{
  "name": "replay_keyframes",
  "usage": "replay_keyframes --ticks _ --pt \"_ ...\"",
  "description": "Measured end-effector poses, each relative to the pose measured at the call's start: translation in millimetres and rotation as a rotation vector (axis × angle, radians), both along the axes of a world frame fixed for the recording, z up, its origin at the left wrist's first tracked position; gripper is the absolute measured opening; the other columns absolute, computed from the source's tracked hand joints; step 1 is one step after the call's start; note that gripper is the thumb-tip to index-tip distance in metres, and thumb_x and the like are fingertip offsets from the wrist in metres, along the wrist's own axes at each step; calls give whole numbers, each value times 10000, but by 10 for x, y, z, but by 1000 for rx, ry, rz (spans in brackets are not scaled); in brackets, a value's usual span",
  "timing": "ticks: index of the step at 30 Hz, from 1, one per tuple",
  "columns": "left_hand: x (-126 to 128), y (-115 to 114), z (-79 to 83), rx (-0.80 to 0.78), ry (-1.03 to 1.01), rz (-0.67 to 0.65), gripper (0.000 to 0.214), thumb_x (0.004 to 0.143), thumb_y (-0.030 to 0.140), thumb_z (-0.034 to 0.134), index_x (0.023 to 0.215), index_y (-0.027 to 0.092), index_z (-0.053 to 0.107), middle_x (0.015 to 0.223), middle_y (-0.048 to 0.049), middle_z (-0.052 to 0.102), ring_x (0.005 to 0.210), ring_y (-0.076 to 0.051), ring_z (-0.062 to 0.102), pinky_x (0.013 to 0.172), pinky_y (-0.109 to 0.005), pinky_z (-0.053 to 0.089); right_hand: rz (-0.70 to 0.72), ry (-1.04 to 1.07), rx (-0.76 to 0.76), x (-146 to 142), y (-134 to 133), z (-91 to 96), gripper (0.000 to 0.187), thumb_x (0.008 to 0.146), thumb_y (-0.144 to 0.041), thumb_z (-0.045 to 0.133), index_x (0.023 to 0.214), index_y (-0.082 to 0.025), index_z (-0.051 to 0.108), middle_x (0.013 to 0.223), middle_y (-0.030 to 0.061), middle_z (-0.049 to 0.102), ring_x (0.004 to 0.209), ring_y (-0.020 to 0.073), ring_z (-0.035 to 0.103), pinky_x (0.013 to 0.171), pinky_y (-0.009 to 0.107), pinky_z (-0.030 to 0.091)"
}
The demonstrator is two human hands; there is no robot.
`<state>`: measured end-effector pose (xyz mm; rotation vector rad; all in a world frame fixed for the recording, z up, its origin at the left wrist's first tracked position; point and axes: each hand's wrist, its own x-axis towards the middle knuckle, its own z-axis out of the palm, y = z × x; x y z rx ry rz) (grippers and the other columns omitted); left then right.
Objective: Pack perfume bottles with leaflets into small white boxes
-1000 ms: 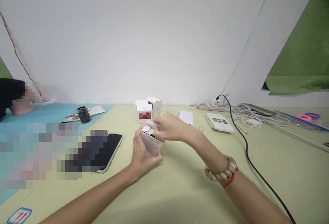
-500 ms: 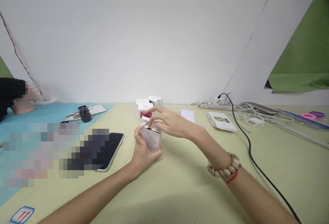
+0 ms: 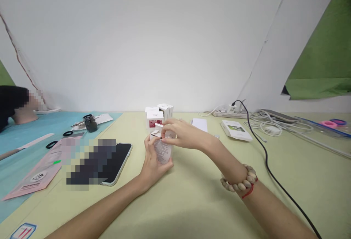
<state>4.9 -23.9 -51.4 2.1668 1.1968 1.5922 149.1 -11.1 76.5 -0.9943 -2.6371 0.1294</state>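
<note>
My left hand grips a small white carton with printed text, holding it upright just above the table. My right hand comes over the carton's top, its fingers pinched on the open flaps. A beaded bracelet with a red string circles my right wrist. Behind the carton stand several small white boxes, one with a red picture on its front.
A phone lies face up left of my hands. A dark jar, a pink sachet and black rings sit on the blue mat. A black cable, power strip, white leaflet and scissors lie right. Another person's arm rests far left.
My right hand has dropped from reaching over the carton to pinching its top flaps. The carton has been turned more upright in my left hand.
</note>
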Motion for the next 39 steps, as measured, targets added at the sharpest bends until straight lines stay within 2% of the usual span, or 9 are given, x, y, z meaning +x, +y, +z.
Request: replay_keyframes --ticks 5,10,17,24,27,32,36,39 --pt "23 1 -12 8 -34 9 648 621 124 596 1151 232 240 1183 -90 281 1157 -227 349 943 -417 356 0 -24 56 -35 30 -46 230 836 -370 470 808 -181 598 939 59 560 834 177 515 677 288 335" --pt "26 -2 -19 15 -18 20 669 613 132 603 1163 223 232 1186 -96 293 1183 -236 335 963 -422 342 26 8 -31 -17 82 -77 401 852 -527 381 804 -176 569 868 51 554 777 160 497 650 277 337" --pt "23 4 -38 3 -22 -10 695 610 127 602 1184 220 221 1214 -103 272 1200 -229 309 976 -413 328 34 16 -141 13 94 -67 387 869 -515 342 842 -186 543 910 49 542 779 157 491 643 270 344" --pt "24 -4 -36 6 -4 -22 696 618 134 605 1184 221 211 1218 -110 274 1213 -240 301 989 -428 318 14 46 -199 48 98 -50 414 811 -596 386 797 -196 494 869 26 527 720 143 461 596 252 341" --pt "23 -9 -35 2 10 -18 697 622 140 605 1194 229 216 1214 -105 278 1228 -252 277 994 -447 308 10 77 -213 112 126 -43 328 808 -527 448 828 -201 482 867 19 527 725 141 457 588 241 343" --pt "18 -3 -25 -21 -19 -8 694 613 137 608 1192 238 240 1219 -103 283 1188 -242 320 971 -441 332 -26 102 -203 158 144 -20 129 819 -263 459 926 -205 503 924 27 558 773 144 493 618 237 361" --pt "5 24 -2 3 -17 -1 707 554 117 619 1151 229 258 1168 -100 320 1131 -244 368 925 -430 368 -3 82 -86 112 101 10 194 772 -81 416 795 -187 578 995 37 560 770 126 511 649 236 368" --pt "-5 35 7 8 -18 1 696 526 111 613 1116 224 261 1124 -97 343 1082 -241 400 871 -413 400 -49 2 -69 102 55 22 293 755 -45 397 693 -196 641 1050 36 554 765 120 532 660 241 372"
